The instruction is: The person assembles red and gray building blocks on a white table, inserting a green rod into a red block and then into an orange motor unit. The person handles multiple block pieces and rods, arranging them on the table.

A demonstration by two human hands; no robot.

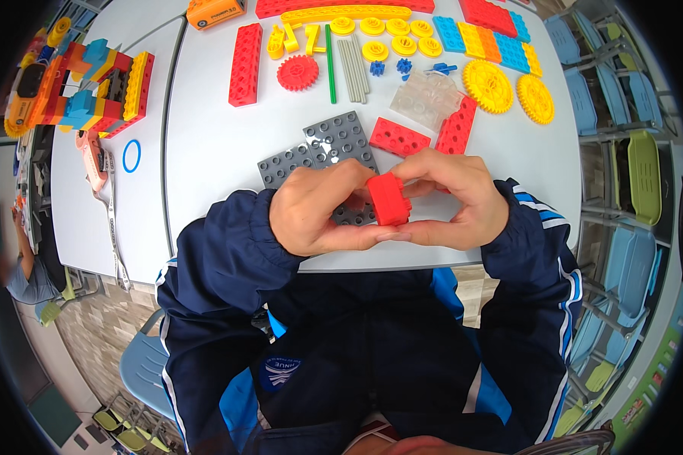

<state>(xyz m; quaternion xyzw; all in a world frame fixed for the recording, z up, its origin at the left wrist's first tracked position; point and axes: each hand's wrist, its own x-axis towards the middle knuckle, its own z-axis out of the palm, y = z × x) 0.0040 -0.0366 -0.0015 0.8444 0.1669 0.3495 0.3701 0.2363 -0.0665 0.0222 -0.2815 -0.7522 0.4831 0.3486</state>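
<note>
Navy sleeves [231, 231] angle inward from both sides, elbows out, with the left hand [315, 205] and right hand [459, 193] facing each other near the front edge of the white bench [212, 144], fingers curled and thumbs stretched toward one another. Both hands grip the red brick [389, 199] at their fingertips, thumbs meeting along its lower end, so that it sits between them, its studs toward the right hand. Grey plates [340, 133] lie partly hidden behind the left hand, and a red block [400, 138] lies just beyond the right hand.
</note>
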